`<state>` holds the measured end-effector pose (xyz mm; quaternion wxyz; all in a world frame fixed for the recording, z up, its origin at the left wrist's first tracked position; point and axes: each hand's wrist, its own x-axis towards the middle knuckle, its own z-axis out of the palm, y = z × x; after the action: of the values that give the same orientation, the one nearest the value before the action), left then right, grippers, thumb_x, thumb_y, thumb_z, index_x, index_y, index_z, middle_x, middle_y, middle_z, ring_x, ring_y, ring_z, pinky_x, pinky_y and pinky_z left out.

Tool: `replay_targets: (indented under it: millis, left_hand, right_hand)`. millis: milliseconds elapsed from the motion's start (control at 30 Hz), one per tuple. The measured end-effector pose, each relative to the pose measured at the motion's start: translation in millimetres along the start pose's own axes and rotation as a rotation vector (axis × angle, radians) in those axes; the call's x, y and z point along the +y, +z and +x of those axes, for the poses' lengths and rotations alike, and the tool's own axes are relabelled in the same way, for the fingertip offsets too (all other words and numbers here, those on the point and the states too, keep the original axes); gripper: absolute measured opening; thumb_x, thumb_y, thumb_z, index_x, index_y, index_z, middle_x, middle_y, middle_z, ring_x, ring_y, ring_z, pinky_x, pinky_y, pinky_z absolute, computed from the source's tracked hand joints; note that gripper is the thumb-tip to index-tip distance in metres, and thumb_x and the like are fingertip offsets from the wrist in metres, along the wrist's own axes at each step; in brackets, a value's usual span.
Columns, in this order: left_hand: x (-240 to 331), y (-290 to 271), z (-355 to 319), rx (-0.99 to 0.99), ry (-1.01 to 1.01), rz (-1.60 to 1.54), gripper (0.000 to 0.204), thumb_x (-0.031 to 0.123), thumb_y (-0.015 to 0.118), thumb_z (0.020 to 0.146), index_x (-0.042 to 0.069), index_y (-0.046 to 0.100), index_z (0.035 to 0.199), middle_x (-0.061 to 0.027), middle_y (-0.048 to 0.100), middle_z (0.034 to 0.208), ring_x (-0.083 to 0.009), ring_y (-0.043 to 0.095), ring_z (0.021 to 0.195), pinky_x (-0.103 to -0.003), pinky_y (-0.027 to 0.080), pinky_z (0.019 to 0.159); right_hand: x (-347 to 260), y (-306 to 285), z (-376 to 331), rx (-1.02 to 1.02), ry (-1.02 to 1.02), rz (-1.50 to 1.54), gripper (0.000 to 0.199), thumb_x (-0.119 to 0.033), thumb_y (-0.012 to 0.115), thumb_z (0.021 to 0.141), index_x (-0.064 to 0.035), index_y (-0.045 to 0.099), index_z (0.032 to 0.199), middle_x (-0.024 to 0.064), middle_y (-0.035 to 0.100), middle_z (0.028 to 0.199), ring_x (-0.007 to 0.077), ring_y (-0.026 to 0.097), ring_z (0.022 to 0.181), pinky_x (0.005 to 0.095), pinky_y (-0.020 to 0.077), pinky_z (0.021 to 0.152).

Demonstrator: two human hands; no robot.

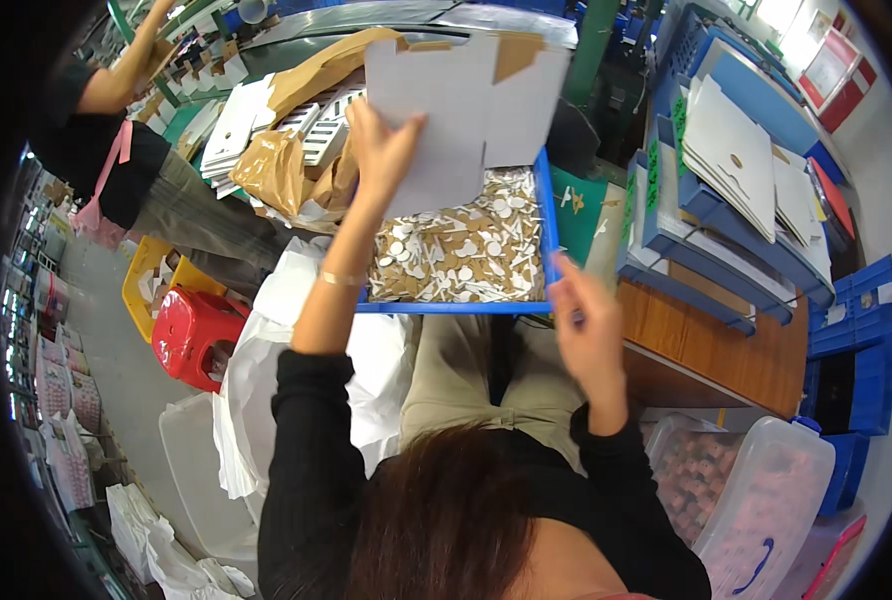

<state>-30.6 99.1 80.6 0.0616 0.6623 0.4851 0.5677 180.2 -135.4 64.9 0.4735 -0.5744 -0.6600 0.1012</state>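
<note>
My left hand (384, 150) grips the left edge of a flat white cardboard sheet (436, 120), which stands tilted over a shallow blue tray (549, 225). Brown cardboard shows at the sheet's torn or cut top edge, and there is a slit low on its right part. Inside the tray lie a great many small white and brown cardboard scraps (466, 250), round and strip-shaped. Beside the tray's near right corner is my right hand (588, 318), its fingers curled in. Something small and dark seems to show between them, too little to name.
Left of the tray, brown paper (271, 170) wraps slotted white card pieces (321, 135). Blue boxes (686, 245) with stacked white card sheets (731, 155) stand on a wooden cabinet (716, 330) at right. A red stool (199, 338) and another person (156, 180) are at left.
</note>
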Motion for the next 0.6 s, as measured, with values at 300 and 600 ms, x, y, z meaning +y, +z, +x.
replay_targets:
  millis: [300, 600]
  left_hand:
    - [52.0, -55.8, -115.5, 0.014, -0.102, -0.546, 0.055, 0.007, 0.069, 0.073, 0.0, 0.04, 0.119, -0.0121, 0.043, 0.105, -0.0251, 0.046, 0.094, -0.035, 0.038, 0.085]
    - [20.9, -40.4, -144.4, -0.118, -0.236, -0.652, 0.057, 0.013, 0.065, 0.079, -0.001, 0.036, 0.125, -0.0148, 0.045, 0.114, -0.0257, 0.046, 0.101, -0.037, 0.036, 0.092]
  right_hand:
    - [18.3, 7.3, 57.0, 0.08, 0.181, 0.491, 0.046, -0.009, 0.051, 0.092, -0.0059, 0.033, 0.133, 0.0067, 0.055, 0.097, 0.0099, 0.05, 0.059, 0.0189, 0.0396, 0.053]
    - [39.4, 18.7, 44.6, 0.005, 0.401, 0.353, 0.031, -0.017, 0.052, 0.092, -0.0047, 0.041, 0.118, 0.0059, 0.053, 0.085, 0.0085, 0.042, 0.048, 0.0207, 0.0339, 0.043]
